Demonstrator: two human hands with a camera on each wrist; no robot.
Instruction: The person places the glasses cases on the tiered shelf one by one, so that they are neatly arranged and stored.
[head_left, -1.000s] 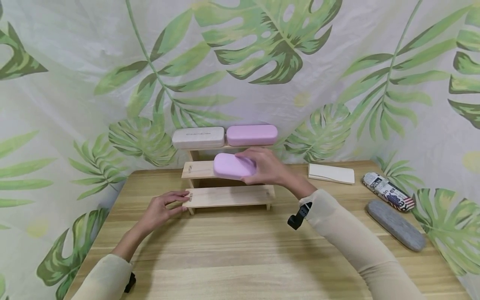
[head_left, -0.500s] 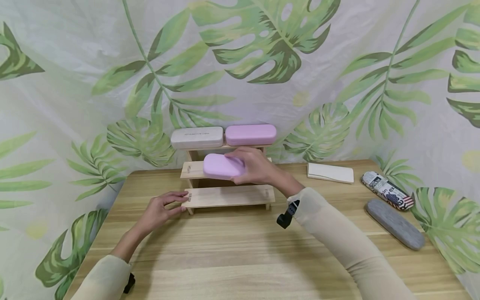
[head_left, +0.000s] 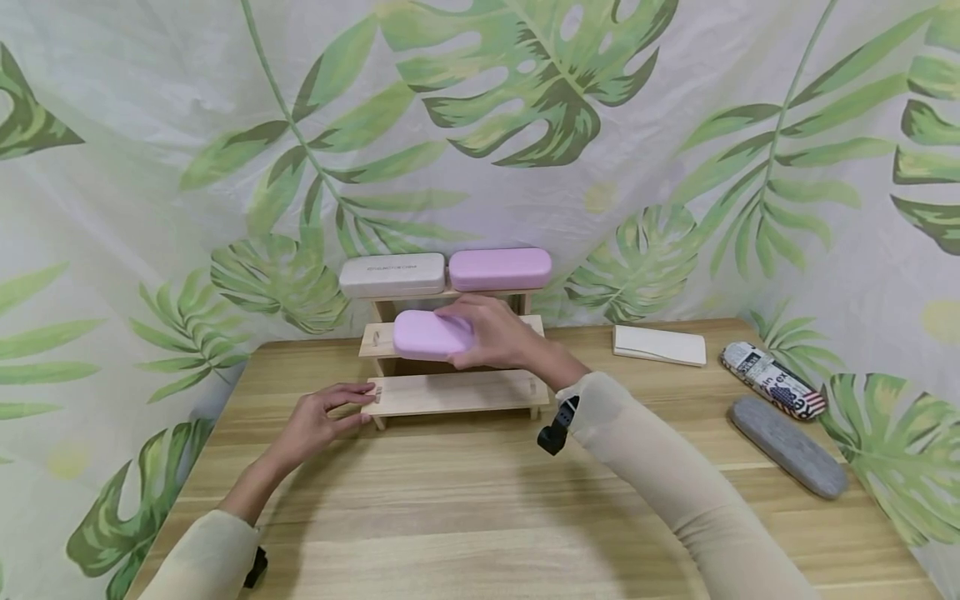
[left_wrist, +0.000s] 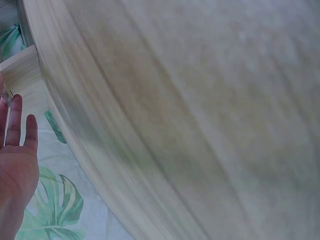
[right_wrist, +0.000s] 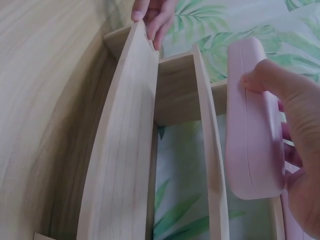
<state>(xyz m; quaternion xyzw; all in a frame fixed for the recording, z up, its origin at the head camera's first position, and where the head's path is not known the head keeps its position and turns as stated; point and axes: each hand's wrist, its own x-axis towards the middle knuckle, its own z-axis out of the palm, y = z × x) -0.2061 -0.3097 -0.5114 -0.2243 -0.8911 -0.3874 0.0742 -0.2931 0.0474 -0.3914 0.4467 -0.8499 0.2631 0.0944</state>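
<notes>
Over the left half of the wooden rack's (head_left: pixel 465 396) middle step (head_left: pixel 378 338) is a lilac case (head_left: pixel 423 336), lying lengthwise along the rack. Whether its underside touches the step is impossible to tell. The right hand (head_left: pixel 491 333) grips the case by its right end; from the right wrist, the thumb lies against the side with the seam and the fingers are on the far side. Well apart from it, at the rack's left end, the left hand (head_left: pixel 318 421) touches the tip of the bottom step (head_left: pixel 420 397) with fingers nearly straight, the thumb spread away from them.

On the rack's top step two cases sit side by side: a pale grey case (head_left: pixel 392 275) with small lettering on the left, and a pink case (head_left: pixel 500 268) on the right.

To the right of the rack, near the far edge of the counter (head_left: pixel 450 525), lies a flat white case (head_left: pixel 658 345). Farther right of the rack is a patterned case (head_left: pixel 774 380) with lettering and red stripes, and just in front of that a long grey case (head_left: pixel 787 447), both slanting. Behind the rack hangs a leaf-print cloth (head_left: pixel 513 192). Both pale sleeves (head_left: pixel 660 467) come in from in front of the rack.
</notes>
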